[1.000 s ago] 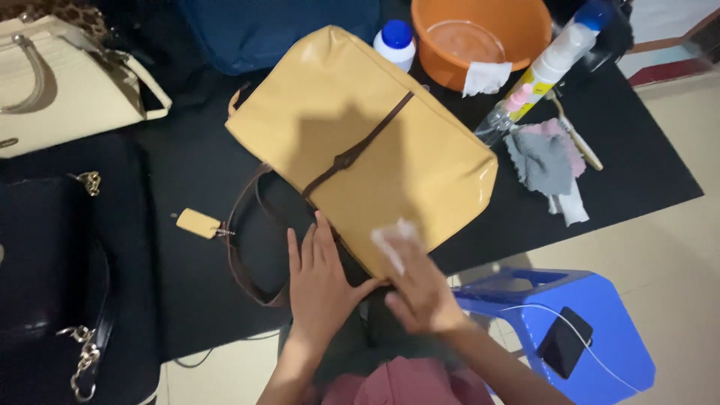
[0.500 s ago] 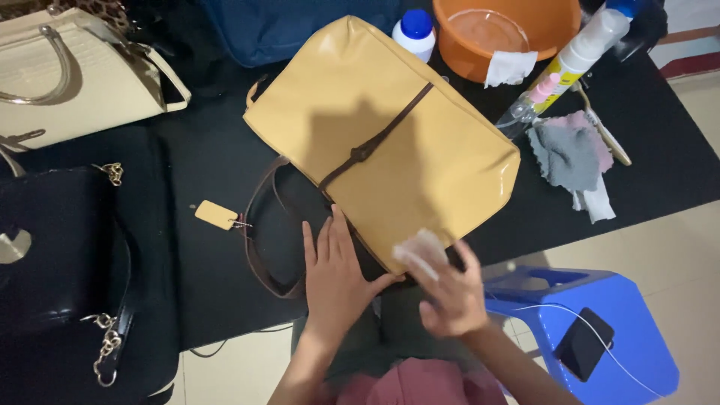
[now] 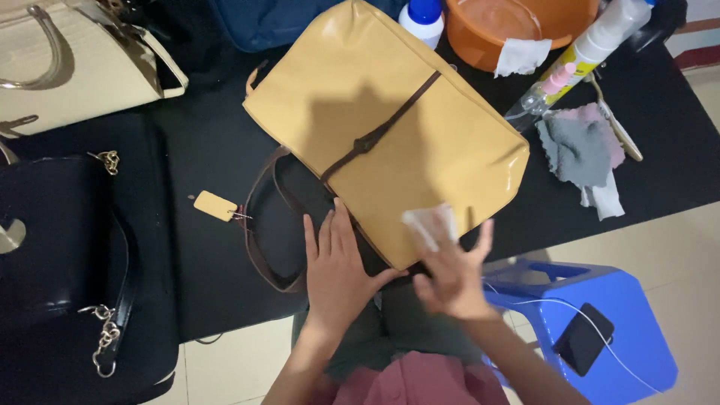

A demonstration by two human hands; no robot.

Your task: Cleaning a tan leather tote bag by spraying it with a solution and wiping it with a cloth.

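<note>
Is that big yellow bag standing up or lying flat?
Lying flat. The yellow bag rests on its broad side on the black table, its brown handles spread beside the left hand.

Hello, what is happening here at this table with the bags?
A person sits at a black table and wipes a glossy mustard-yellow handbag that lies flat on it. The right hand presses a small white wipe on the bag's near edge. The left hand lies flat, holding the bag near its brown strap. An orange basin and a grey cloth lie beyond.
</note>
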